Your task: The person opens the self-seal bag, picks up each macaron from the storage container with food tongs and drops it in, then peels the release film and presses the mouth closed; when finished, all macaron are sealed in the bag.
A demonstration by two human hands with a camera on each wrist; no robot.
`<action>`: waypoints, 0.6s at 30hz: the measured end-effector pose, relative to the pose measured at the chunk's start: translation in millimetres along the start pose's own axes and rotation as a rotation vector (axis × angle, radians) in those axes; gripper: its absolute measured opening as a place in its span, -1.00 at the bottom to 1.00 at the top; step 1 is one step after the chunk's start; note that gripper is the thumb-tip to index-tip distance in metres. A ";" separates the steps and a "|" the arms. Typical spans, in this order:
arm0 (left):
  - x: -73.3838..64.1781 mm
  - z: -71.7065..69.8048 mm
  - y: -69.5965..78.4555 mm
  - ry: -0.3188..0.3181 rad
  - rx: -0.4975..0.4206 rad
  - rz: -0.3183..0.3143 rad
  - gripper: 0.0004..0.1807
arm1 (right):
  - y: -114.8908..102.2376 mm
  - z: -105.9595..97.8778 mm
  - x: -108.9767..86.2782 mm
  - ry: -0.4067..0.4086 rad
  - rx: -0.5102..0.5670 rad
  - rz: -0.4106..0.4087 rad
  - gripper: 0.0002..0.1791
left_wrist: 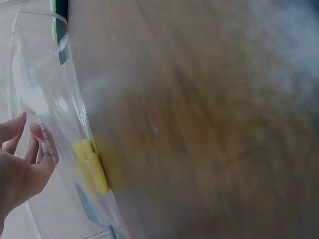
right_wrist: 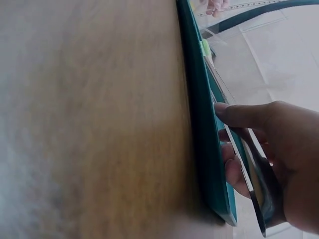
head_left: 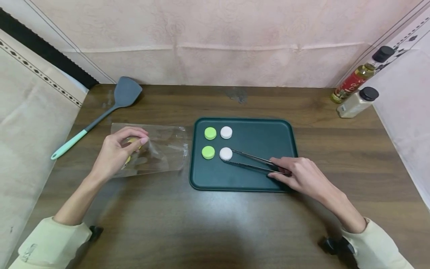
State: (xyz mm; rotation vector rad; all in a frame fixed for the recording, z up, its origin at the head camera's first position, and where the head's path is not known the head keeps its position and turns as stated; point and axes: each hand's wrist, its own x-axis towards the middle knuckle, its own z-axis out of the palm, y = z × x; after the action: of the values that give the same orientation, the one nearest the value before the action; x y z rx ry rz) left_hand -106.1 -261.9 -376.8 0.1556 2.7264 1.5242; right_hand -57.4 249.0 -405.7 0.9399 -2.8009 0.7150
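My left hand [head_left: 114, 150] pinches the upper film of a transparent plastic bag [head_left: 171, 144] lying left of the tray. Several yellow discs [left_wrist: 97, 173] are inside that bag, partly hidden by the hand in the head view. With my right hand [head_left: 304, 175] I hold metal tongs [head_left: 250, 166] over the dark green tray [head_left: 242, 183]. The tong tips stand on either side of the nearer white disc [head_left: 226, 153]. Behind it on the tray is another white disc [head_left: 226, 132], and two green discs [head_left: 208, 152] form a column to the left.
A grey spatula [head_left: 127, 92] with a mint handle lies on the wooden table [head_left: 168, 220] at the left. An oil bottle [head_left: 352, 84] and a black-capped jar [head_left: 356, 104] stand at the back right. Pale cloth [head_left: 215, 37] borders the table's back and sides.
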 end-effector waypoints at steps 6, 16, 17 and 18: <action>-0.8 -0.1 0.7 -0.004 0.013 -0.006 -0.77 | -2.5 -3.2 0.0 0.017 0.034 -0.006 -0.60; -1.6 0.1 -0.6 -0.007 0.015 0.006 -0.77 | -16.1 -6.4 19.5 -0.031 0.061 -0.018 -0.62; -1.7 0.2 -0.8 -0.009 0.017 0.011 -0.77 | -17.9 -6.5 23.0 -0.039 0.058 -0.023 -0.62; -1.8 0.4 -0.9 -0.010 0.015 0.012 -0.77 | -19.8 -6.6 26.5 -0.048 0.057 -0.026 -0.62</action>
State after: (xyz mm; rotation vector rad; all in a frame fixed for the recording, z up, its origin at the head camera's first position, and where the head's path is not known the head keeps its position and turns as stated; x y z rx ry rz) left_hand -104.4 -262.2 -377.8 0.1800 2.7354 1.5016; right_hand -67.3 223.8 -385.5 1.0142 -2.8183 0.7823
